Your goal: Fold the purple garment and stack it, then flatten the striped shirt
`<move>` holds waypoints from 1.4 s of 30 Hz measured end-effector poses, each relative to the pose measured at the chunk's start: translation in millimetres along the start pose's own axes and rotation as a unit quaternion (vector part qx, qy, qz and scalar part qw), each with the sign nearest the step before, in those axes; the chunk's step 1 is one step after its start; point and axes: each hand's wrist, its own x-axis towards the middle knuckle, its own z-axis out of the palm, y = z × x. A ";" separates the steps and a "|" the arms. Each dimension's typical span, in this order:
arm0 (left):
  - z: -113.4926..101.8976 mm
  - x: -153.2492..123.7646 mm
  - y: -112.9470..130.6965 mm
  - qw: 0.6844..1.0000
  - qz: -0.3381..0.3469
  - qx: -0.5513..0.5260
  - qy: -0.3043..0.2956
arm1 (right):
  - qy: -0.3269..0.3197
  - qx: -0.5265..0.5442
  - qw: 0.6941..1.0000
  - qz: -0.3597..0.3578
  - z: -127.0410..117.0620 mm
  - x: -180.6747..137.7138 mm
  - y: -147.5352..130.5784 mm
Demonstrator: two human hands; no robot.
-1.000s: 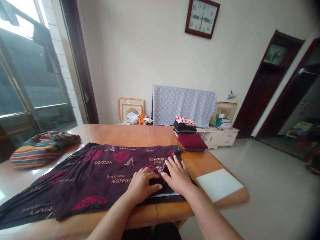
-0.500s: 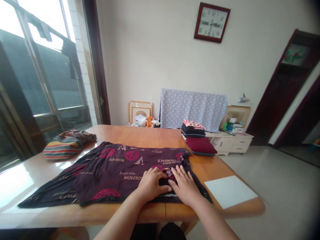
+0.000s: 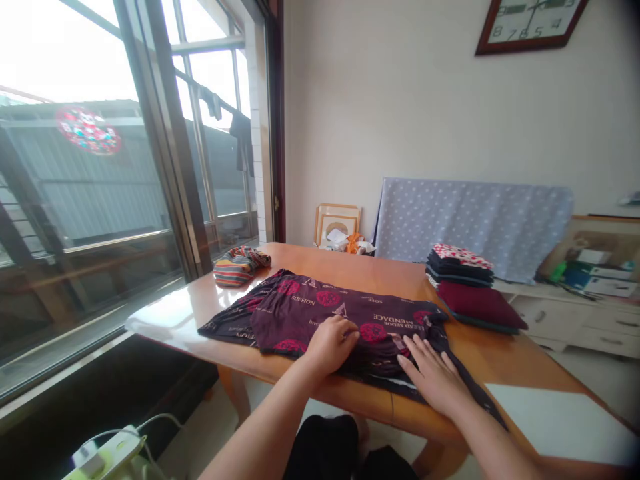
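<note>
Far left: sunlit window (image 3: 90, 187), metal-framed, floor to bench height. Near left, on the floor: white power strip (image 3: 103, 453) with cable. Far left end of the wooden bench (image 3: 380, 267): striped cloth bundle (image 3: 239, 267), loose heap, well apart from both hands. Mid-bench, along the near edge: dark purple printed fabric (image 3: 305, 310), red medallions and pale lettering, laid flat in layers, long axis left to right, right part bunched into folds under the hands. Left grip (image 3: 331, 345): palm down on the fabric, fingers curled over a gathered fold; pinch or plain press, cannot tell. Right grip (image 3: 434, 381): fingers spread flat, tips at the fold, open, nothing held. Grips side by side, just apart. Dark strip of the fabric running past the right grip toward the near right, just beside a white flat sheet (image 3: 555, 420) lying on the bench. Far right of the fabric: stack of folded dark clothes (image 3: 460, 267) topped with a red-and-white patterned piece, then folded maroon cloth (image 3: 481, 305) just beside it. Behind those: polka-dot cloth (image 3: 475, 227), draped, and cream drawer unit (image 3: 565, 320).
</note>
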 end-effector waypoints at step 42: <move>-174.5 -44.6 -189.9 0.807 -0.524 0.266 0.064 | -0.003 0.059 0.998 0.009 -2.9 1.8 0.5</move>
